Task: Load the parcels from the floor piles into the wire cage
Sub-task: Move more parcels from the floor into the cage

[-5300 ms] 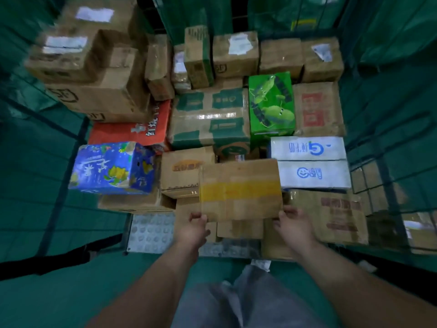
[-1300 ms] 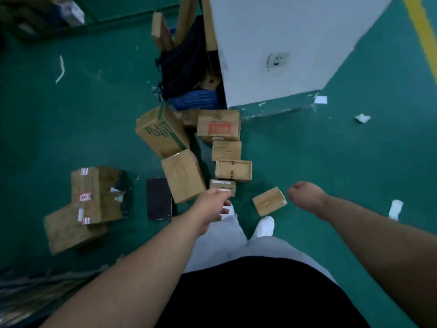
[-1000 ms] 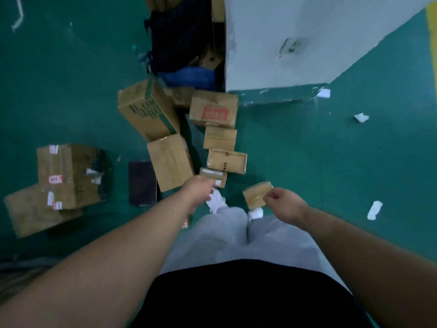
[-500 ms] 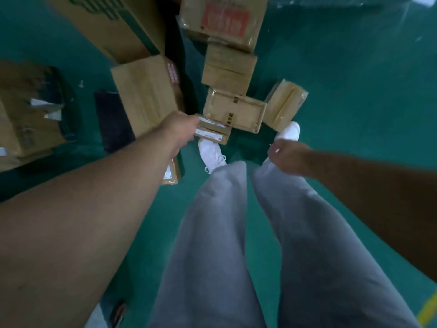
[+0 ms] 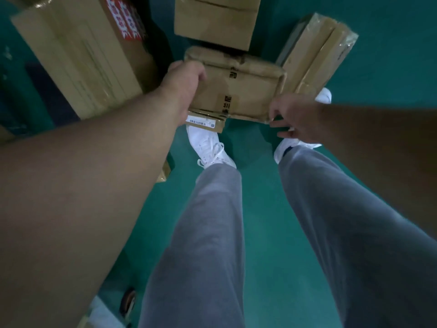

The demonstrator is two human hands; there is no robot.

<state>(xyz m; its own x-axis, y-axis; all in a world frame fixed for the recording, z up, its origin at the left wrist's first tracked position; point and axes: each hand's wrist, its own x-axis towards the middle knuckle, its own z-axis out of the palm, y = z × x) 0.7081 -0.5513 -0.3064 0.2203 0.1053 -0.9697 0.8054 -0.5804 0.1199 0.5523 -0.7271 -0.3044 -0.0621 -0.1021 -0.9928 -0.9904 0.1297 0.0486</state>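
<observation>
The person bends over a pile of parcels on the green floor [image 5: 260, 209], both arms reaching down. The left hand [image 5: 184, 84] is clamped on the left edge of a flat brown parcel [image 5: 238, 88] wrapped in tape, its fingers curled over the top of that edge. The right hand [image 5: 294, 119] is at the parcel's near right corner, thumb against the corner and fingers spread below it; whether it actually grips the parcel cannot be told. The flat parcel lies tilted across the pile, its near left corner over a small box with a barcode label [image 5: 204, 121], which sits just ahead of the left white shoe [image 5: 208, 145]. A large carton with a red-and-white sticker [image 5: 78, 55] lies to the left, just beside the left hand. A plain box [image 5: 215, 20] lies beyond the flat parcel, touching its far edge. A narrow taped box [image 5: 316, 50] lies slanted to the right, against the parcel's right end. Grey trousers [image 5: 208, 233] fill the lower part of the view.
</observation>
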